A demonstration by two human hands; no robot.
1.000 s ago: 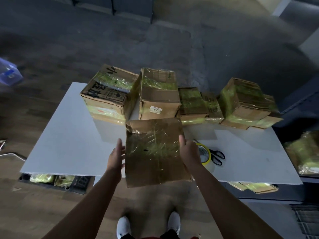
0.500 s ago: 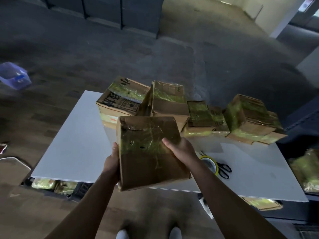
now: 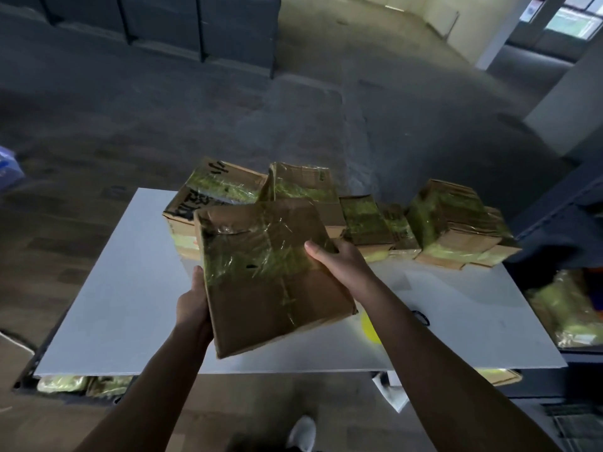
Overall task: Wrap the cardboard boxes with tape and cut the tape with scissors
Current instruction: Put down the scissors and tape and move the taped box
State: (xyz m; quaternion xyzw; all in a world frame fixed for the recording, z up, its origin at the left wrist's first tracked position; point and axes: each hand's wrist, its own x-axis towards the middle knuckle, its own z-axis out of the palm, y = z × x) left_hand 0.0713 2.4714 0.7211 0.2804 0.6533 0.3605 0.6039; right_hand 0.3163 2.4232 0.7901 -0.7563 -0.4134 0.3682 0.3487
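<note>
I hold a brown cardboard box (image 3: 270, 272), its upper half covered in shiny yellowish tape, lifted above the white table (image 3: 124, 288). My left hand (image 3: 192, 305) grips its left edge with the thumb up the side. My right hand (image 3: 339, 259) grips its right edge, thumb lying across the top face. The yellow tape roll (image 3: 370, 327) shows only as a sliver under my right forearm. A small part of the black scissors (image 3: 422, 318) peeks out just right of that forearm.
Several taped boxes stand in a row along the table's far edge, from a marked box (image 3: 208, 197) to a stack (image 3: 453, 223) at right. More wrapped parcels (image 3: 561, 308) lie right of the table, others (image 3: 75, 383) under its front left.
The box has come up off the table and turned slightly counter-clockwise in both hands. My right arm now covers most of the tape roll and scissors. The camera has tilted upward.
</note>
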